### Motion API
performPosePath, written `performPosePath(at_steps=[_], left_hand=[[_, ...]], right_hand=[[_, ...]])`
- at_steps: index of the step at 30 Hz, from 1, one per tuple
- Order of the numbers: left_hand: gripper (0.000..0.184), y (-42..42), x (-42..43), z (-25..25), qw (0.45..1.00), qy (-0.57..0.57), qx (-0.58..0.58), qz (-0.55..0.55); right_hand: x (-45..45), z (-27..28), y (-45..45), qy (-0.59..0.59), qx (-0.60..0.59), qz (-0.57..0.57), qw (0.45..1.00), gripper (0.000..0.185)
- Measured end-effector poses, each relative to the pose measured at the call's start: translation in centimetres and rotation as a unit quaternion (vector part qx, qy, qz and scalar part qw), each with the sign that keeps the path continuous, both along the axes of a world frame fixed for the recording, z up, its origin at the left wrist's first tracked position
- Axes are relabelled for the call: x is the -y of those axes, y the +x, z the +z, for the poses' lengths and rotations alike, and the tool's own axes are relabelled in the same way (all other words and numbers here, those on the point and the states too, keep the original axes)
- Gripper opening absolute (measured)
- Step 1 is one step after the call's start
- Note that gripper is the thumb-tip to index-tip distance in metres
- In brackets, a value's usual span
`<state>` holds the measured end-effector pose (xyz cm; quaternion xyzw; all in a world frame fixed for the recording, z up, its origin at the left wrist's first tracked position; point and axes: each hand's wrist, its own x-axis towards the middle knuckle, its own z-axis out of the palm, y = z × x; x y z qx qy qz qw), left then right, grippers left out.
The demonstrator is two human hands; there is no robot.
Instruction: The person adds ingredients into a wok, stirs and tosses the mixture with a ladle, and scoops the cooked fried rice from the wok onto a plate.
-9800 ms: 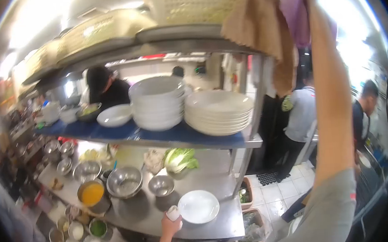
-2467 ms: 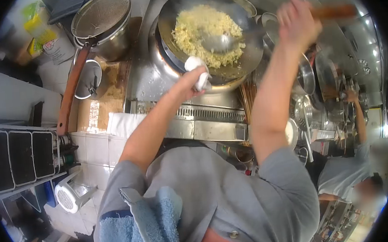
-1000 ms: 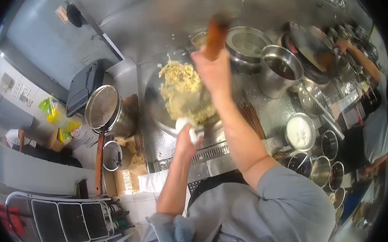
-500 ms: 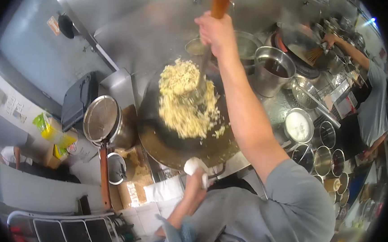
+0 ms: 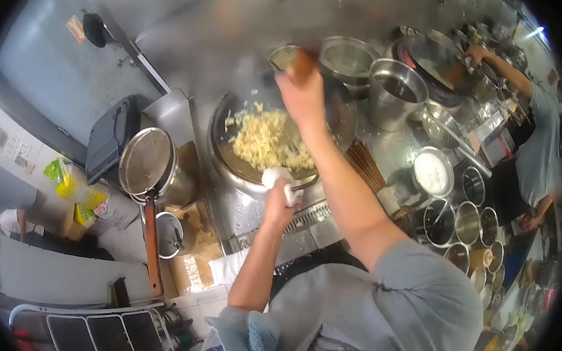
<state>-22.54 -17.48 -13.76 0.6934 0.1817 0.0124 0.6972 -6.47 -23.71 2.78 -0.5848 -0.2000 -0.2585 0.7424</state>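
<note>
My left hand (image 5: 278,205) is closed around the near handle of a large wok, with a folded white cloth (image 5: 276,176) between palm and metal. Fried rice (image 5: 269,140), yellow as if mixed with egg, lies in the wok (image 5: 335,110), a few grains in the air above the far side. High over the wok's right side, my right hand (image 5: 303,99) grips the wooden handle (image 5: 303,64) of a long wok utensil. My hand and forearm hide its metal end, so ladle or spatula I cannot tell.
Left stands a pot with a round strainer (image 5: 147,160) on top. Metal pots (image 5: 398,95) stand behind and right, near a bamboo brush (image 5: 363,163) and a bowl of white stuff (image 5: 432,173). At far right, a co-worker's hand (image 5: 478,54) works over another wok.
The wok has moved away from me and up in view, my left hand with it. The rice has dropped back and spread. My right hand has come lower, the utensil's handle now pointing toward me.
</note>
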Motion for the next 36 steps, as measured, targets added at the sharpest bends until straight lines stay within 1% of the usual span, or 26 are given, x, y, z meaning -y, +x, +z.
performPosePath(at_steps=[1, 3, 4, 6, 7, 8, 9, 10, 11, 13, 14, 15, 17, 18, 19, 20, 21, 22, 24, 25, 27, 29, 32, 34, 35, 36], left_hand=[[0.028, 0.3, 1.7, -1.2, 0.942, -0.307, -0.09, 0.101], [0.043, -5.4, 4.0, -1.6, 0.935, -0.324, -0.089, 0.117], [0.053, -7.7, 4.4, -1.0, 0.953, -0.272, -0.067, 0.114], [0.037, -7.0, 3.8, 1.5, 0.943, -0.315, -0.049, 0.097], [0.031, -4.9, 1.7, 0.9, 0.927, -0.35, -0.1, 0.089], [0.024, -1.9, -0.2, 1.2, 0.942, -0.326, -0.058, 0.06], [0.025, -0.2, -0.7, 0.0, 0.991, 0.034, 0.124, -0.039], [0.025, 0.5, 0.0, -1.2, 0.989, -0.134, 0.05, 0.034], [0.025, 0.9, 1.2, -2.0, 0.948, -0.3, -0.025, 0.106], [0.035, -4.3, 4.0, -1.5, 0.943, -0.299, -0.062, 0.13], [0.044, -7.2, 4.3, -1.1, 0.948, -0.289, -0.067, 0.115], [0.042, -8.5, 5.0, 0.6, 0.956, -0.265, -0.015, 0.122], [0.038, -6.5, 2.5, 2.7, 0.919, -0.363, -0.114, 0.103], [0.028, -3.5, 0.6, 2.1, 0.909, -0.398, -0.078, 0.091], [0.021, -0.5, -0.5, 2.6, 0.941, -0.327, -0.025, 0.085], [0.025, 0.6, -0.3, 0.6, 0.942, -0.328, -0.036, 0.066], [0.029, 1.7, -0.1, -1.4, 0.942, -0.329, -0.048, 0.048], [0.03, 0.7, 1.5, -3.5, 0.943, -0.319, -0.04, 0.088], [0.046, -3.9, 4.1, -6.2, 0.951, -0.291, -0.008, 0.106], [0.049, -6.5, 4.7, -4.9, 0.951, -0.29, 0.015, 0.103], [0.043, -6.7, 4.1, -0.2, 0.934, -0.333, 0.032, 0.124], [0.033, -2.1, 0.6, 0.7, 0.9, -0.419, -0.002, 0.122], [0.022, 4.4, -2.1, -2.0, 0.917, -0.375, -0.004, 0.139], [0.021, 5.8, -2.4, -3.7, 0.931, -0.345, -0.003, 0.119], [0.022, 5.8, -2.2, -3.7, 0.93, -0.352, -0.02, 0.107], [0.022, 5.7, -2.3, -3.5, 0.928, -0.358, -0.036, 0.096]], right_hand=[[-0.1, 0.7, 2.8, -0.079, -0.05, 0.008, 0.996, 0.016], [0.4, 6.0, 6.3, -0.006, -0.069, 0.068, 0.995, 0.015], [1.9, 8.7, 5.0, 0.024, -0.083, 0.148, 0.985, 0.013], [4.3, 7.8, 1.0, -0.006, -0.046, 0.122, 0.991, 0.016], [4.8, 6.4, -1.5, -0.022, -0.036, 0.112, 0.993, 0.018], [3.4, 2.7, -2.5, -0.013, 0.061, 0.045, 0.997, 0.016], [1.8, 1.3, -2.6, -0.001, 0.085, 0.004, 0.996, 0.014], [0.3, -0.1, -2.7, 0.01, 0.106, -0.04, 0.993, 0.013], [0.2, 0.9, 0.4, -0.02, 0.082, -0.04, 0.996, 0.013], [0.7, 3.9, 5.7, -0.042, -0.03, 0.033, 0.998, 0.013], [1.8, 7.9, 4.5, 0.021, -0.063, 0.077, 0.995, 0.019], [3.1, 9.1, 4.5, 0.062, -0.046, 0.168, 0.983, 0.026], [4.6, 8.3, 0.1, 0.063, -0.022, 0.18, 0.981, 0.031], [4.2, 5.7, -2.2, 0.055, -0.002, 0.125, 0.991, 0.03], [3.2, 2.5, -3.4, 0.048, 0.017, 0.071, 0.996, 0.03], [1.3, 0.3, -3.9, 0.059, -0.03, 0.019, 0.998, 0.026], [-0.3, -0.4, -2.1, 0.006, 0.125, -0.116, 0.985, 0.02], [-1.1, 0.4, 0.6, 0.007, 0.087, -0.097, 0.991, 0.019], [-1.4, 5.1, 4.3, 0.035, 0.051, -0.055, 0.997, 0.017], [-0.6, 9.3, 4.0, 0.062, 0.044, -0.033, 0.997, 0.017], [1.1, 15.5, 2.4, 0.102, 0.011, 0.019, 0.994, 0.02], [2.9, 17.8, 1.8, 0.131, 0.064, 0.129, 0.981, 0.024], [2.9, 14.1, -0.9, 0.132, 0.096, 0.148, 0.975, 0.025], [0.1, 6.5, 0.4, 0.169, 0.032, 0.149, 0.974, 0.021], [-1.7, 1.1, 2.7, 0.093, -0.026, 0.168, 0.981, 0.019], [-1.9, -1.3, 3.9, 0.1, -0.057, 0.24, 0.964, 0.022]])
